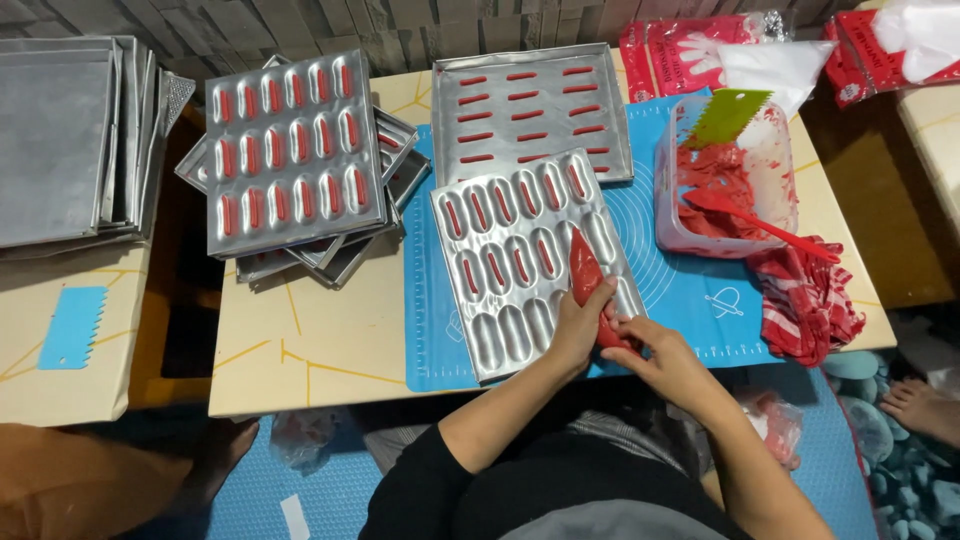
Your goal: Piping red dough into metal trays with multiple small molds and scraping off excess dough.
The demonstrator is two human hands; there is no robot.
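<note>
A red-filled piping bag (587,275) is held in both hands over a silver mould tray (500,330) with oval cavities. My left hand (578,325) grips the bag's middle, tip pointing up over the tray's right columns. My right hand (655,350) is closed on the bag's rear end. Many upper cavities hold red strips; the lower ones look bare. The tray lies tilted on a blue silicone mat (690,295).
A filled flat tray (530,110) lies behind. Stacked filled mould trays (285,150) sit left, empty pans (60,140) far left. A clear tub (725,180) of red batter holds a red spatula and green scraper. A red cloth (810,300) lies right. A blue scraper (70,325).
</note>
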